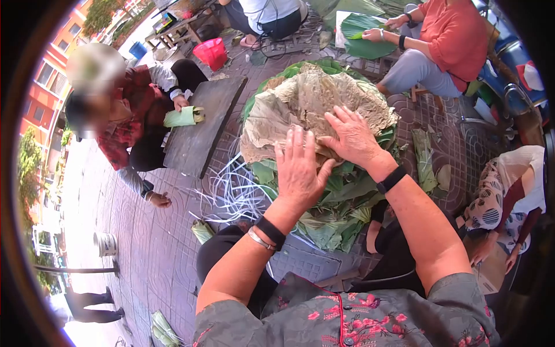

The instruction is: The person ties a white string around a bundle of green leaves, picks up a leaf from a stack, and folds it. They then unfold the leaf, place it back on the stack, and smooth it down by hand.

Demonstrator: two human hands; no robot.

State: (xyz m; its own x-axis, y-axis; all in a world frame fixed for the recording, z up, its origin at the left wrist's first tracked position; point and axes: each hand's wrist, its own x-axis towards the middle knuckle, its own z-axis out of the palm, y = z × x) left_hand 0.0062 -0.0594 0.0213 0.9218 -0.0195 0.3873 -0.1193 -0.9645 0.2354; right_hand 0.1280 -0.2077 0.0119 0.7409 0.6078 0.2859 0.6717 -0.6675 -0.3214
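A large dry brown leaf (324, 92) lies spread and wrinkled on top of a pile of green leaves (358, 194). Flat on its lower left part rests my left hand (300, 168), fingers extended. My right hand (355, 139) lies on the leaf's right side, its fingers spread and pointing up and left. The leaf's near edge is creased between the two hands. What lies directly beneath my palms is hidden. White strips (237, 191) are tangled on the paving left of the pile.
At the left, a person (136, 115) holds a green leaf bundle (182, 117) over a dark board (205, 127). A seated person (457, 40) at the upper right holds green leaves (361, 34). A red basket (211, 54) stands at the back; another person (509, 191) is at the right.
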